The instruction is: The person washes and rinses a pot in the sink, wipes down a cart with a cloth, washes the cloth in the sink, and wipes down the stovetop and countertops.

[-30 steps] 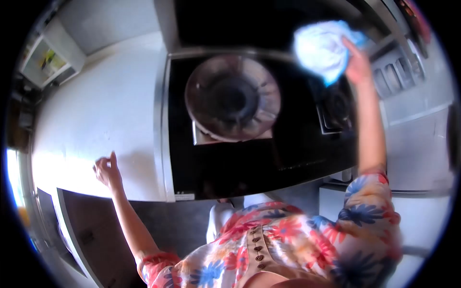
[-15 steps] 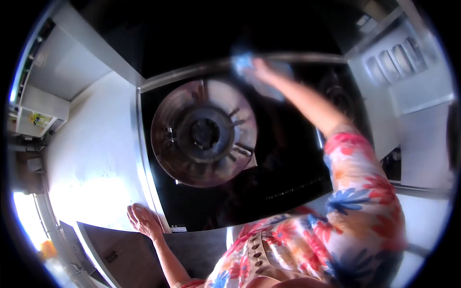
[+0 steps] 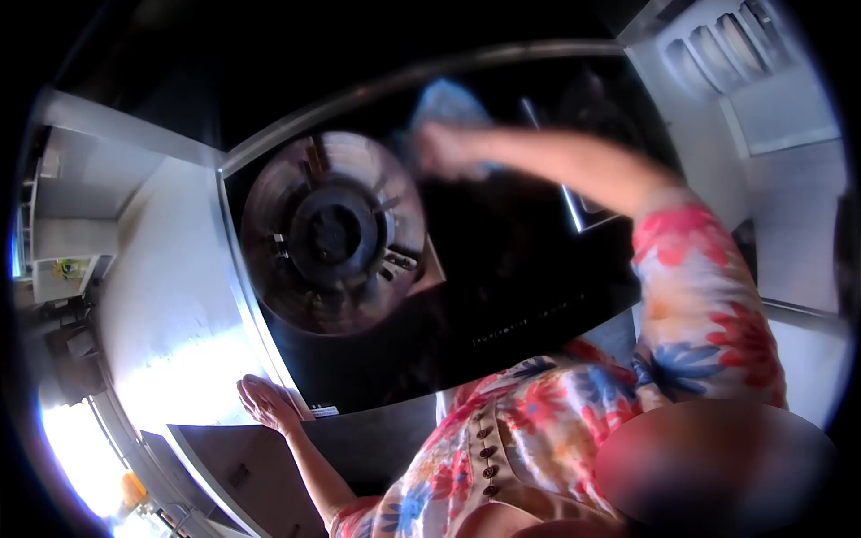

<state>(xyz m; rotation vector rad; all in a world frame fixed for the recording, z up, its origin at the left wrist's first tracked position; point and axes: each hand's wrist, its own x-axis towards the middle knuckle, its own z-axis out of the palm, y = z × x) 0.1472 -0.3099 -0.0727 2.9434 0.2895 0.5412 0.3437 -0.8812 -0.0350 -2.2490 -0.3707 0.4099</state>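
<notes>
Over the black glass cooktop (image 3: pixel 529 278), my right hand (image 3: pixel 447 149) is closed on a light blue cloth (image 3: pixel 451 97). Motion blurs both the hand and the cloth. They are just right of the upper edge of a large round metal burner surround (image 3: pixel 260 233) with a dark burner in its middle. My left hand (image 3: pixel 269 403) lies flat on the front edge of the white countertop (image 3: pixel 170 305), left of the cooktop, fingers stretched out and holding nothing.
A second burner with a shiny metal edge (image 3: pixel 578 211) sits at the cooktop's right. A metal rail (image 3: pixel 359 85) runs along the back. Plates stand in a rack (image 3: pixel 722 49) at the upper right. Below the counter, a cabinet door (image 3: pixel 238 471) stands at the left.
My right hand has moved with the blue cloth from the back rail toward the front, beside the burner surround. The camera view has shifted; my left hand stays on the counter edge.
</notes>
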